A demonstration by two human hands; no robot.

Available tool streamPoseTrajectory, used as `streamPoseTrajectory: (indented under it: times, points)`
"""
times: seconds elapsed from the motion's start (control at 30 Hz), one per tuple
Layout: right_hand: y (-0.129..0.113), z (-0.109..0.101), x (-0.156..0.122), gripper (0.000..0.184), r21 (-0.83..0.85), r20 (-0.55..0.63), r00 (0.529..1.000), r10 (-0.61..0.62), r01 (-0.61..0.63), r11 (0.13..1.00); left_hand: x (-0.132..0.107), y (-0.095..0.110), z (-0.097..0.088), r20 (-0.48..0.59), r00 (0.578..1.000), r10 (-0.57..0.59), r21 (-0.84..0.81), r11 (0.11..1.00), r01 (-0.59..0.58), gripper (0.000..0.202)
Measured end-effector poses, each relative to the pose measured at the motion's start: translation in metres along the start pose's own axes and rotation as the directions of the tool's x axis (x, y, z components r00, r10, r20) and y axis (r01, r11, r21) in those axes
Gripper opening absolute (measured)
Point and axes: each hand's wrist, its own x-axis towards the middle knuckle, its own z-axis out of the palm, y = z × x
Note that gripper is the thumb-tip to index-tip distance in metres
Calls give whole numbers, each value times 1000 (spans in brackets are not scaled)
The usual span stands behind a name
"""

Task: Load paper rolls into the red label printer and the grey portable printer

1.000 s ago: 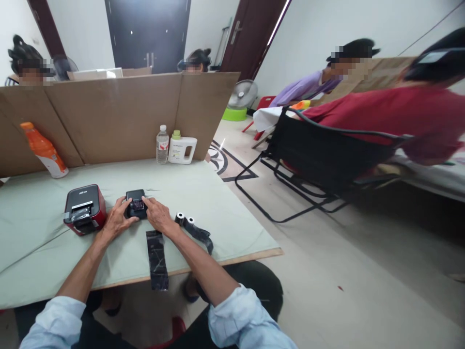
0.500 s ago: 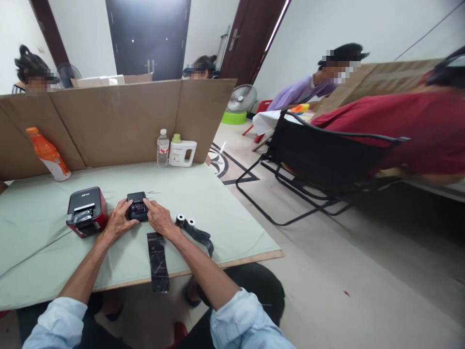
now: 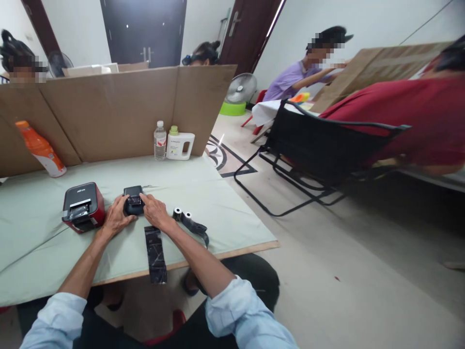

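Two hands work at one thing here, and I read them off the head camera. The left hand (image 3: 115, 220) is wrapped around the left side of the small black device (image 3: 132, 198), thumb against its near edge, gripping it. The right hand (image 3: 154, 212) closes on the device's right side, with the forefinger laid across its top. The device rests on the green table (image 3: 218, 213), near the middle of the near half, between the two hands.

Just left of the left hand I see a red printer (image 3: 83, 207) with a black top, close to the hand but apart from it. A black strip (image 3: 155, 252) lies under the right wrist and hangs over the table's near edge. To the right of that wrist sit two small rolls (image 3: 181, 214) with a dark ribbon trailing from them.

At the back, against the cardboard divider (image 3: 119, 111), stand an orange bottle (image 3: 39, 148), tilted, a water bottle (image 3: 160, 140) and a white jug (image 3: 179, 145), the last two side by side. A black folding chair (image 3: 319, 150) stands well apart on the floor to the right.
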Motion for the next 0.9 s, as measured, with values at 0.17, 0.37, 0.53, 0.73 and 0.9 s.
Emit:
streamPoseTrajectory:
  times: [0.17, 0.37, 0.53, 0.73, 0.9]
  points:
    - [6, 12, -6, 67, 63, -37, 999, 17, -15, 998, 6, -3, -2, 21, 1000, -9, -19, 1000, 10, 97]
    - [5, 14, -9, 66, 142, -47, 999, 15, -9, 990, 29, -12, -3, 132, 991, 4, -59, 998, 4, 132]
    - [4, 15, -12, 66, 181, -62, 998, 5, 6, 983, 41, -16, -1, 127, 991, 47, -92, 995, -36, 135]
    - [4, 12, -15, 67, 185, -67, 998, -6, 19, 983, 46, -7, -2, 123, 990, 66, -72, 996, -57, 128]
    - [23, -30, -23, 69, 101, -103, 994, 45, -34, 994, 75, 28, 12, 128, 984, 123, -122, 987, -107, 133]
